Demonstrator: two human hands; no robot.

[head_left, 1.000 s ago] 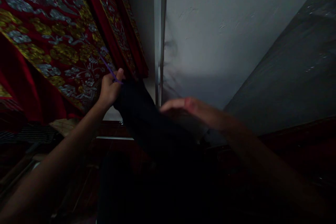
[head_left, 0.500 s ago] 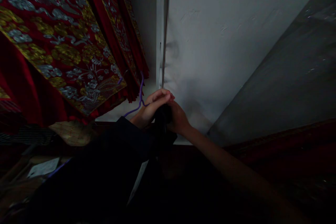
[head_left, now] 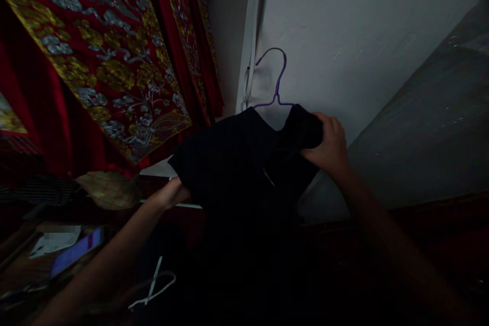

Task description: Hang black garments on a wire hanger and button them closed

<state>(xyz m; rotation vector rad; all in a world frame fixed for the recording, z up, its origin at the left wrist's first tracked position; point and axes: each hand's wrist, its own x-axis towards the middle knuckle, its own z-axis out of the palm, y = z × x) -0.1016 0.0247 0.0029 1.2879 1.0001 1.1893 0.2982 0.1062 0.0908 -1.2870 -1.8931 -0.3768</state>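
A black shirt (head_left: 237,163) hangs spread on a purple wire hanger (head_left: 277,81), whose hook rises against the white wall. My right hand (head_left: 326,145) is closed on the shirt's right shoulder, bunching the cloth there. My left hand (head_left: 170,194) is at the shirt's left sleeve edge; its fingers are tucked behind the cloth and mostly hidden. The lower part of the shirt is lost in darkness.
Red hangings with gold and silver embroidery (head_left: 99,56) fill the upper left. A white wall (head_left: 344,25) and a grey slanted surface (head_left: 431,127) lie to the right. Below left are a lit phone (head_left: 74,258), a paper (head_left: 55,240) and a white hanger (head_left: 153,285).
My hands were together at the hanger's neck; now they are apart at the shirt's shoulders. The shirt and hanger have risen and opened out, with the hook showing.
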